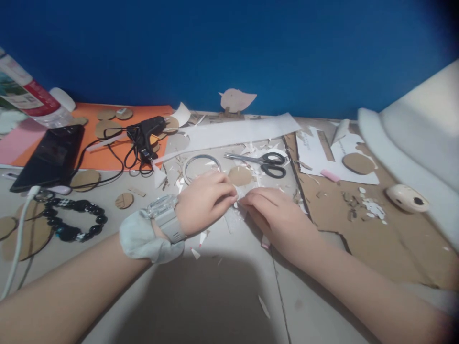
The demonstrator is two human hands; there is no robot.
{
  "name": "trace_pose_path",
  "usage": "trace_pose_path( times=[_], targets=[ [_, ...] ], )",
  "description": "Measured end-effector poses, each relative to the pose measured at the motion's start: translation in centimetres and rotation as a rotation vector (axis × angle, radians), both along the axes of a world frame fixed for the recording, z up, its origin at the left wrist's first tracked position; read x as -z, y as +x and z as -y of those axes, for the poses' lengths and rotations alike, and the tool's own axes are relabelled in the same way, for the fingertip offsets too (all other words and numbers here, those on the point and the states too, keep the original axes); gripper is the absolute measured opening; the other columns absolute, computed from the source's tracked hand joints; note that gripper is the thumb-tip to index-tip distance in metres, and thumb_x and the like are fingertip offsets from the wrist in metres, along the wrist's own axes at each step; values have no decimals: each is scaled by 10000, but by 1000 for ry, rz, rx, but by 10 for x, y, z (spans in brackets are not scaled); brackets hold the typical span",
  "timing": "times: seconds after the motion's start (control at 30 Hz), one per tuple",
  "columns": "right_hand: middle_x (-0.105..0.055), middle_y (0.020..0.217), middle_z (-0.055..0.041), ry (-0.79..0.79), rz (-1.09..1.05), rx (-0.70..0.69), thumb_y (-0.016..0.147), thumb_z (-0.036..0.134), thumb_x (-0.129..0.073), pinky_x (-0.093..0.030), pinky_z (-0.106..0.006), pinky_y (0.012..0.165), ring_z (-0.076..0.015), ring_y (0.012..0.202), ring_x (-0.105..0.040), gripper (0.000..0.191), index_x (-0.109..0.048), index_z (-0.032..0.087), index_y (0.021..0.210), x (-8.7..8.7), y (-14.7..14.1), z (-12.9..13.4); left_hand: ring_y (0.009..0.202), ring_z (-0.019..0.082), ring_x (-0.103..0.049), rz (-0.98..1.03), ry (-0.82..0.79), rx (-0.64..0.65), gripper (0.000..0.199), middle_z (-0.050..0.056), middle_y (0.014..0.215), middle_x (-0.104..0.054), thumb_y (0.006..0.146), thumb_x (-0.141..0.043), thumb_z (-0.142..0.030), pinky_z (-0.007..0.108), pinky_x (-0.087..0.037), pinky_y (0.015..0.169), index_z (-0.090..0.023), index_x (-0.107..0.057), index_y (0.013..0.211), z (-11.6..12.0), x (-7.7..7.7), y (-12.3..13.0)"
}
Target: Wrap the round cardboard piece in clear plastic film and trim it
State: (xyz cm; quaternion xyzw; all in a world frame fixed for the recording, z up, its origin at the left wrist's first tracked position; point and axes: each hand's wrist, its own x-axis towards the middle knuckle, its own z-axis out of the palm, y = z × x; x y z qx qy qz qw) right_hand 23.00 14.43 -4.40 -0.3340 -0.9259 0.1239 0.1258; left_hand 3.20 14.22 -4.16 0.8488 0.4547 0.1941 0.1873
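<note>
My left hand (208, 198), with a watch (163, 212) and a pale scrunchie (148, 239) on its wrist, is closed in a pinch over the table's middle. Facing it, my right hand (274, 215) pinches too, the two sets of fingertips almost meeting. Something small and whitish shows between them, too small to name. Just beyond the fingers lies a round cardboard disc (240, 176). Black-handled scissors (260, 162) rest behind it, among white paper scraps. A clear ring, perhaps a tape roll (202, 165), lies partly behind my left hand.
At left are a black glue gun (145, 136) with its cord, a phone (50, 155), a beaded bracelet (75, 220) and a tilted bottle (32, 91). A pink bird cutout (236, 100) stands at the back. Cardboard (322, 210) covers the right side, with a white gadget (408, 198).
</note>
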Motion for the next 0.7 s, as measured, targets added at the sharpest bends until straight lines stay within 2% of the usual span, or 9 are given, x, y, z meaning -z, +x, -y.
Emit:
trace_pose_path(
  times=[0.17, 0.23, 0.37, 0.5, 0.7],
  targets=[
    [-611, 885, -65, 1, -62, 33, 886, 187, -486, -411, -338, 753, -202, 833, -532, 71, -548, 158, 904, -2, -5, 0, 887, 194, -512, 2, -8, -11, 197, 52, 870, -568, 891, -456, -244, 328, -409, 813, -150, -614, 820, 1, 0, 0],
    [-612, 833, -58, 7, -74, 47, 887, 238, -501, -417, -333, 728, -198, 804, -538, 88, -547, 164, 870, -2, -7, 0, 883, 193, -511, 3, 0, -8, 200, 53, 867, -568, 892, -456, -246, 327, -409, 811, -148, -614, 819, 0, 0, 0],
    [-619, 890, -73, 22, -64, 22, 879, 164, -488, -418, -347, 766, -208, 845, -536, 78, -553, 154, 921, 0, -6, 0, 892, 197, -508, -2, -3, -4, 199, 52, 876, -568, 893, -449, -242, 333, -407, 818, -154, -613, 824, -1, 1, 0],
    [-610, 956, -78, 0, -48, 3, 835, 72, -494, -405, -365, 794, -220, 876, -523, 161, -550, 149, 966, 3, -2, 0, 890, 196, -510, 6, -12, -11, 189, 50, 875, -568, 888, -453, -234, 334, -406, 818, -155, -612, 823, -1, 0, 0],
    [-601, 895, -59, -43, -66, 28, 859, 72, -451, -403, -347, 761, -204, 839, -518, 133, -545, 159, 895, 1, -5, -1, 887, 195, -510, 15, -20, -8, 186, 48, 866, -567, 884, -456, -233, 335, -407, 814, -160, -610, 812, 0, 0, 0]
  ],
)
